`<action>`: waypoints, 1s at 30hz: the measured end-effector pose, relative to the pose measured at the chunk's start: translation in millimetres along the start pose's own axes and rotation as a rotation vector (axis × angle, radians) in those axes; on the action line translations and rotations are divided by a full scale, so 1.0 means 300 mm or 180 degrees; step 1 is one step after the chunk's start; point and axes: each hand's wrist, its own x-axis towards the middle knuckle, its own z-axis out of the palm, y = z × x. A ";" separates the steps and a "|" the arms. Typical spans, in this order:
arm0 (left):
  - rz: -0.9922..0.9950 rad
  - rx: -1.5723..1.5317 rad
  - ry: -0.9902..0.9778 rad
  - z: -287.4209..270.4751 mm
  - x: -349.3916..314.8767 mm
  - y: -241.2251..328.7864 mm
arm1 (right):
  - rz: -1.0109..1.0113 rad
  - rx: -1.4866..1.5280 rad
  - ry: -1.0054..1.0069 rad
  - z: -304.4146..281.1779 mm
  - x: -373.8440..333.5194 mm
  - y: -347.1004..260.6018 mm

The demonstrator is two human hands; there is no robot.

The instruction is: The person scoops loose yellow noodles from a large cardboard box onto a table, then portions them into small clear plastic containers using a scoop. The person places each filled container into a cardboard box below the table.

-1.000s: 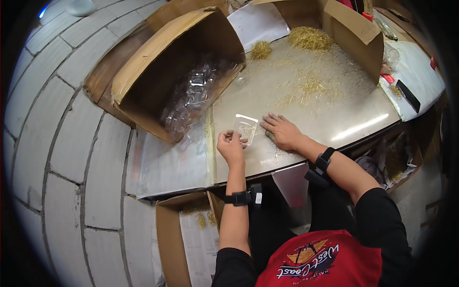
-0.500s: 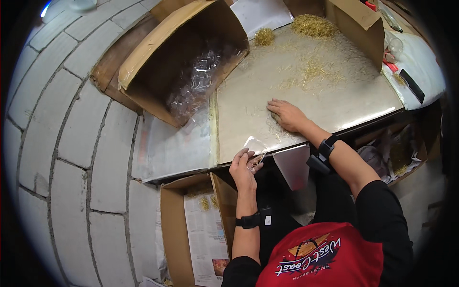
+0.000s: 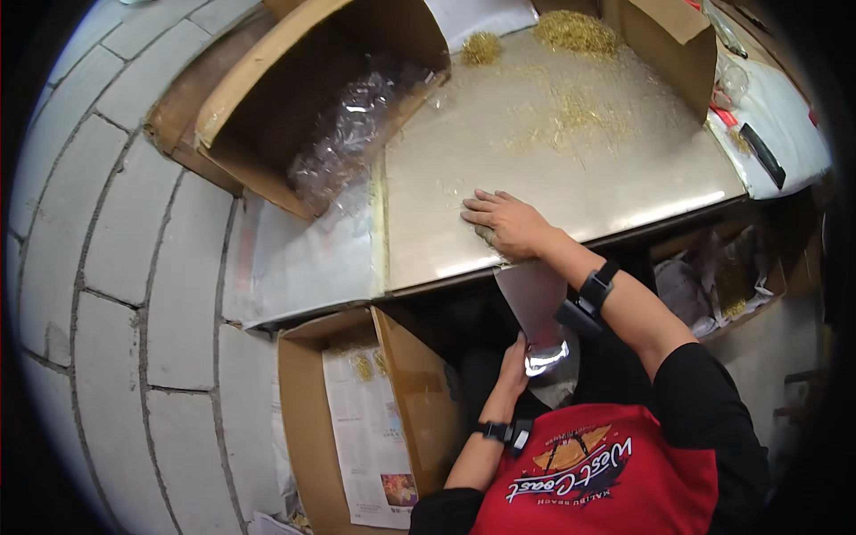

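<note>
My left hand [image 3: 513,364] is low in front of the table, closed on a small clear plastic box [image 3: 546,357]. That box sits at the lower end of a pale, shiny chute [image 3: 533,299] hanging from the table's front edge. Palm down and fingers stretched out, my right hand [image 3: 506,225] rests on the table top [image 3: 428,250] just above the chute. A few thin wire-like pieces show beside its fingers; whatever lies under the palm is hidden. Farther back are a large heap of thin gold-coloured wire-like pieces [image 3: 577,32], a smaller heap [image 3: 481,48] and a loose scatter [image 3: 571,116].
A tipped cardboard box [image 3: 259,89] at the back left holds several clear plastic boxes [image 3: 357,111]. Below the table, a newspaper-lined carton [image 3: 299,383] stands left and another carton [image 3: 776,276] right. A black-handled tool [image 3: 763,153] lies at the far right.
My left hand has moved down and right, bringing the clear box from the table edge to below the chute. My right hand has slid toward the front edge, above the chute, with wire pieces near it.
</note>
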 end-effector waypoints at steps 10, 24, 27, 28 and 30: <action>-0.0137 -0.0247 -0.0302 0.115 -0.018 0.047 | 0.0370 0.0356 0.0472 -0.120 -0.342 -0.164; 0.0091 -0.0088 0.0106 0.085 -0.056 0.002 | 0.0258 0.1333 -0.0020 0.074 -0.669 -0.254; 0.0060 0.0047 0.0258 0.079 -0.063 0.002 | 0.0132 0.0991 -0.0738 0.058 -0.647 -0.291; 0.0102 -0.0168 0.0251 0.071 -0.063 -0.001 | 0.0316 0.0998 -0.1140 0.043 -0.609 -0.285; -0.0084 -0.0051 0.0057 0.001 -0.048 -0.023 | 0.0242 0.0965 -0.0601 -0.055 -0.493 -0.252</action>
